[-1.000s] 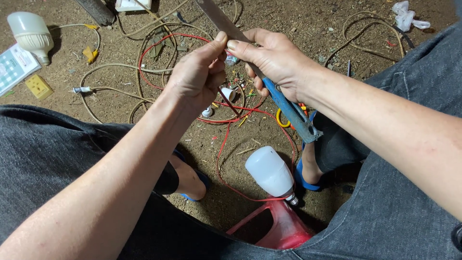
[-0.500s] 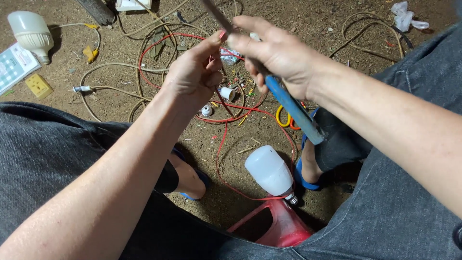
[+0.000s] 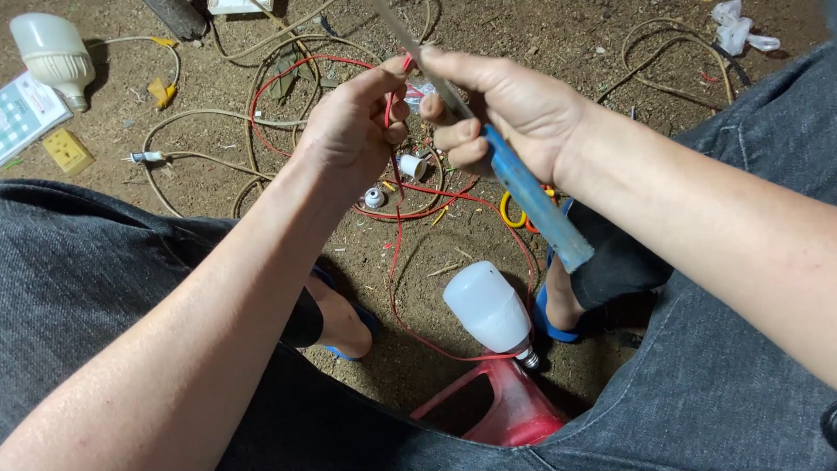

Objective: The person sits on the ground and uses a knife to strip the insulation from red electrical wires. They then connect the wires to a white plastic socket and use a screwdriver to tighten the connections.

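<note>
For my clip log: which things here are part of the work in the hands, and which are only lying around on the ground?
In hand:
left hand pinching the red wire
right hand gripping the blue-handled tool

Lying about:
white bulb by the red stool
second bulb at far left
yellow socket
beige cable
small white lamp holder

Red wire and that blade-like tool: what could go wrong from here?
1. The left hand pinches the red wire right beside the metal blade of the blue-handled tool held by the right hand; a slip could likely cut a fingertip.
2. The wire trails down to the dirt floor past the white bulb lying against the red stool; a tug might knock it off.
</note>
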